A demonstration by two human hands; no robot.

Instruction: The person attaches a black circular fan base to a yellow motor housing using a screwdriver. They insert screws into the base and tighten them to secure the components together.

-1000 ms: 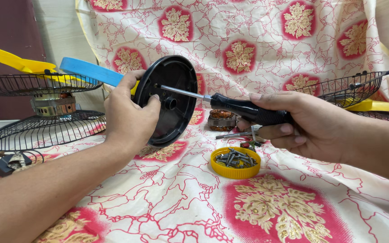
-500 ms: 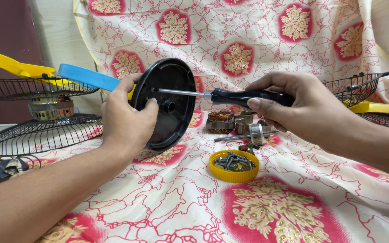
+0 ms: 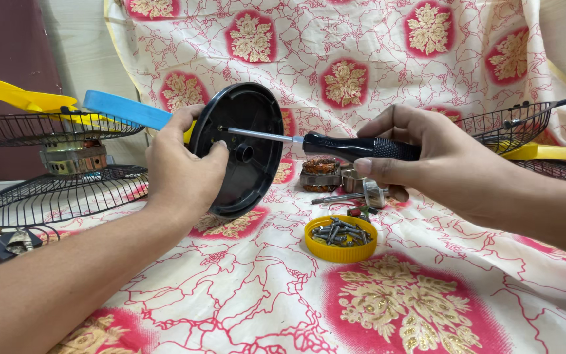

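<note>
Holding: left hand (image 3: 181, 167) grips black disc (image 3: 247, 154) upright.
Driving: right hand (image 3: 427, 157) clasps screwdriver (image 3: 322, 143); keep the shaft square to the disc.

right hand (image 3: 427, 154) | rolled over the screwdriver (image 3: 335, 144) handle | fingers regripped

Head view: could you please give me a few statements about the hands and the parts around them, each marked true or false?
1. The left hand holds the black round cover upright. True.
2. The right hand holds a hammer. False: it grips a screwdriver.
3. The screwdriver tip meets the cover. True.
4. The yellow lid lies empty. False: it holds screws.
5. The cloth is plain blue. False: cream with red floral patches.
</note>
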